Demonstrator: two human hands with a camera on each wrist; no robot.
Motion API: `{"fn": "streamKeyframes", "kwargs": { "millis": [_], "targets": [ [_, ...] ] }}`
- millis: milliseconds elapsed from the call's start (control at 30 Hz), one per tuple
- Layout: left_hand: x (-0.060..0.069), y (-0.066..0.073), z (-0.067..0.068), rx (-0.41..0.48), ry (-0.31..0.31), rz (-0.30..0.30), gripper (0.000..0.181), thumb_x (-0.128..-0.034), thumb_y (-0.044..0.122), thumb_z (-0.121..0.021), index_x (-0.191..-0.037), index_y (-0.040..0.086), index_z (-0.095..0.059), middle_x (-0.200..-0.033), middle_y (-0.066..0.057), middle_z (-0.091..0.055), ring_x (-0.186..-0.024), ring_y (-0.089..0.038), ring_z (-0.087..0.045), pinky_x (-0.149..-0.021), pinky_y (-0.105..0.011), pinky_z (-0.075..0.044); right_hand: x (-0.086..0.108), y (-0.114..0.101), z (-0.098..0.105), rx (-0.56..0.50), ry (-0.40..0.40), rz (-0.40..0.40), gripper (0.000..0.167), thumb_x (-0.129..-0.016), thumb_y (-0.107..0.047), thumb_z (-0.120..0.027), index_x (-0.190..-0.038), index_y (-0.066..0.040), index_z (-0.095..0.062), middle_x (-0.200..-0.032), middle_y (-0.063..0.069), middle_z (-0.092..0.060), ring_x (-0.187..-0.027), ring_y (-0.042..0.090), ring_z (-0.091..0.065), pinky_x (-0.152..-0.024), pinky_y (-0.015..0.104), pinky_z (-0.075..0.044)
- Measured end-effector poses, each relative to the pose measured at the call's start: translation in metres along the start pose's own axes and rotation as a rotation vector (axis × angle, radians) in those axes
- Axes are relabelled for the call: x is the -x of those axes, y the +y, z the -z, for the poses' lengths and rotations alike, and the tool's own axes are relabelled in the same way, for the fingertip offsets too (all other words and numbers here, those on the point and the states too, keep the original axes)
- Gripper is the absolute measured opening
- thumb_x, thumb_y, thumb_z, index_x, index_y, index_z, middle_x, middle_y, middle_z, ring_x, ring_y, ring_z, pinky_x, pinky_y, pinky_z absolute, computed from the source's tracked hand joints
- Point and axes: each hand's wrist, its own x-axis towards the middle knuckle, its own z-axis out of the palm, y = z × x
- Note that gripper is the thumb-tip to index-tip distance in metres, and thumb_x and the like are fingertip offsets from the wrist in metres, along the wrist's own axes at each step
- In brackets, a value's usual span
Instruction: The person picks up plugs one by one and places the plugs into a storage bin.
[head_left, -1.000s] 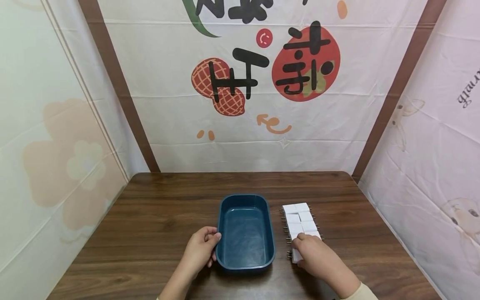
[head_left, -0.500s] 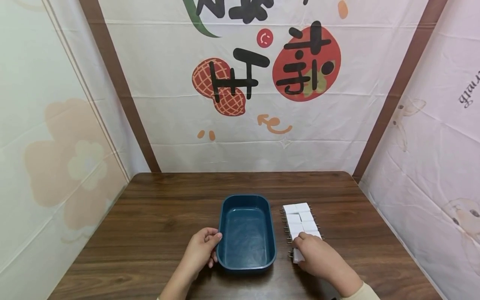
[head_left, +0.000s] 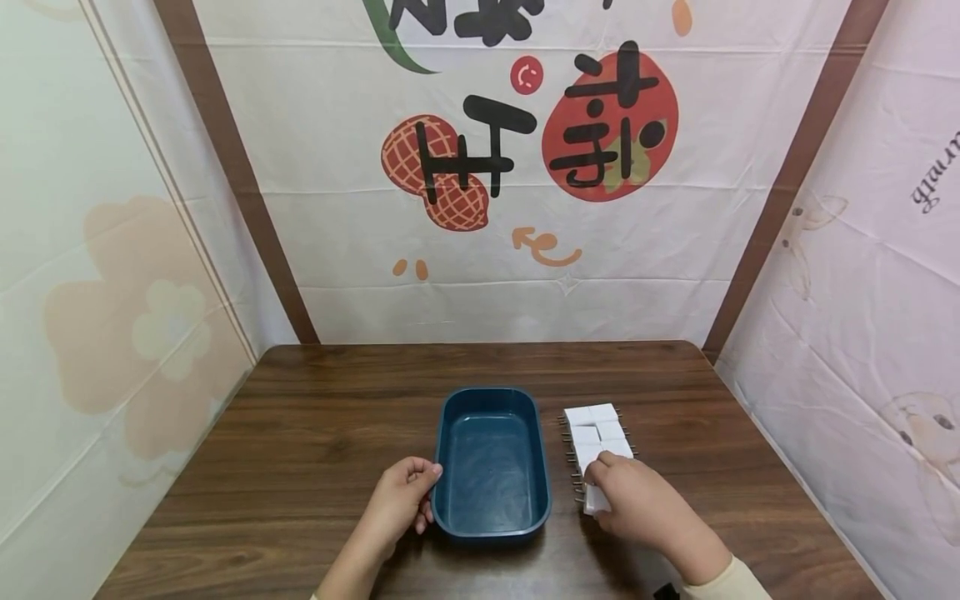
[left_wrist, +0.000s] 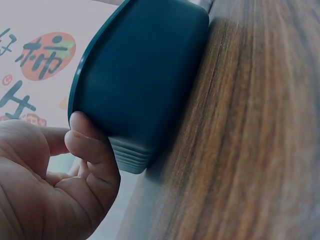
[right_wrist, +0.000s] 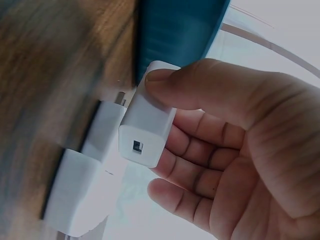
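A dark blue rectangular bin [head_left: 491,479] sits on the table, and my left hand [head_left: 405,496] pinches its left rim between thumb and fingers. The bin's outer wall [left_wrist: 145,65] fills much of the left wrist view. My right hand [head_left: 643,504] is over the near end of a double row of white charger plugs [head_left: 587,436], right of the bin. In the right wrist view, this hand [right_wrist: 230,145] pinches one white USB charger plug [right_wrist: 145,117], its port facing the camera. Other charger plugs [right_wrist: 75,192] lie just below it. The hand hides part of the row from above.
Metal prongs stick out from both sides of the charger row. The brown wood-grain table [head_left: 322,425] extends around the bin, with a printed curtain [head_left: 337,250] behind it. A small black object [head_left: 666,592] shows by the right sleeve.
My right hand has shifted slightly away from me and up, raising the charger plug it pinches off the near end of the row. The left hand and bin stay put.
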Motion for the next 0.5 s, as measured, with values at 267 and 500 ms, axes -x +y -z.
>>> {"fn": "streamKeyframes", "kwargs": {
  "millis": [267,500],
  "targets": [
    [0.000,-0.002,0.002,0.011,-0.018,-0.010,0.030,-0.1041,0.022,-0.061,-0.111,-0.006,-0.056,-0.065,-0.003,-0.054,-0.051,-0.012,-0.051,-0.041,-0.020,-0.042,-0.006,-0.005,0.012,-0.028,-0.018,-0.005,0.036,-0.066,-0.018,-0.089,-0.093,-0.011,-0.066,-0.089,-0.003,-0.060,-0.075,0.011,-0.056,-0.065,0.032,-0.051],
    [0.001,-0.002,0.003,0.006,-0.028,-0.014,0.032,-0.1043,0.024,-0.061,-0.110,-0.006,-0.056,-0.065,-0.003,-0.054,-0.051,-0.012,-0.052,-0.041,-0.021,-0.043,-0.014,-0.011,0.019,-0.043,-0.019,0.004,0.034,-0.069,-0.017,-0.087,-0.094,-0.012,-0.065,-0.089,-0.004,-0.059,-0.076,0.011,-0.056,-0.066,0.033,-0.051]
  ]
}}
